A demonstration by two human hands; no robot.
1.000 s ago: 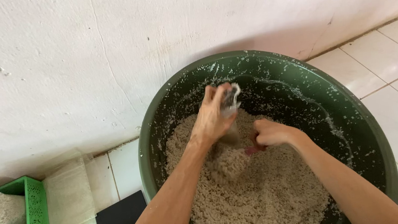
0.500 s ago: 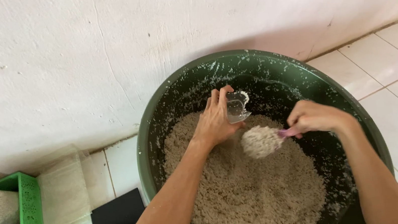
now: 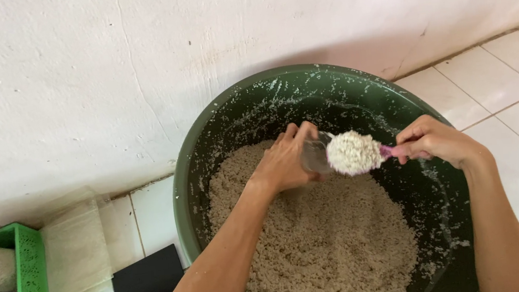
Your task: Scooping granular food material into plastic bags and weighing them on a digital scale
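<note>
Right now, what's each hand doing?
Left hand: closed on a clear bag over the basin.
Right hand: holding a pink spoon heaped with grain.

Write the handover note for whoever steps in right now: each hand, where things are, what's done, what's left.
Left hand: holds a small clear bag open, over the mix.
Right hand: grips a pink-handled scoop, heaped with pale grainy mix, raised at the bag's mouth.
Green tub on the floor by the wall, mix filling its base.
Done: scoop loaded.
Left: nothing tipped into the bag yet, as far as can be seen.
</note>
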